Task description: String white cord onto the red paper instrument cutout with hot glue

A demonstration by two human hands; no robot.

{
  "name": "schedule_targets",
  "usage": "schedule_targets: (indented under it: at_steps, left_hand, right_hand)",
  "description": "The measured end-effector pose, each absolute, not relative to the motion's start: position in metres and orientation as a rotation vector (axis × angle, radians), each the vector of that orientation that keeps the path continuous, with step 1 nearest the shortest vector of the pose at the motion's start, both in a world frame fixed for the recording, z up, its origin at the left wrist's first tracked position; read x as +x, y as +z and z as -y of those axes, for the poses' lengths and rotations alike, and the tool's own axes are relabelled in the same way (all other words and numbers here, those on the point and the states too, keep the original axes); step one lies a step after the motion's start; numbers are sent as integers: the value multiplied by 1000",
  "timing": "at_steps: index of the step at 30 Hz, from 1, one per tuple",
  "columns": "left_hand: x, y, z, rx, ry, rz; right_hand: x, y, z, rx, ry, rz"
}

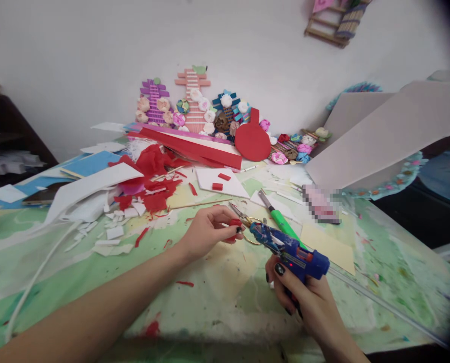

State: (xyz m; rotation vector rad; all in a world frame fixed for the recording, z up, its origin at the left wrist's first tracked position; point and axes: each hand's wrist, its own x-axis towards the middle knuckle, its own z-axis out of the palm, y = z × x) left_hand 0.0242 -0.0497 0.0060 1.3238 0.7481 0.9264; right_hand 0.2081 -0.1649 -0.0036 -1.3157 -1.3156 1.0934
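Note:
My left hand (213,227) pinches a small red piece (235,222) between thumb and fingers, at the middle of the table. Just to its right, my right hand (300,292) is wrapped round a blue glue gun (291,249), whose tip points left at the red piece. Behind the gun's nozzle lie scissors with gold handles (252,220), partly hidden. A green utility knife (285,222) lies beyond the gun and is partly covered by it. Two small red blocks (217,186) rest on a white square sheet (225,179) farther back.
Red scraps (156,194) and white offcuts (115,232) litter the left side, beside a white cable (39,267). A red paddle shape (253,141) and flower crafts (194,111) stand along the wall. Large grey-white boards (383,126) lean at right.

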Motion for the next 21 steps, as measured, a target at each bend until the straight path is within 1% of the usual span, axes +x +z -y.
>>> schedule_targets:
  at_steps: [9, 21]
  left_hand:
    - [23, 6, 51, 1283, 891, -713]
    - [24, 7, 52, 1224, 884, -702]
  right_hand:
    - [208, -6, 165, -1259, 1135, 1311]
    - [215, -6, 167, -1221, 1106, 1262]
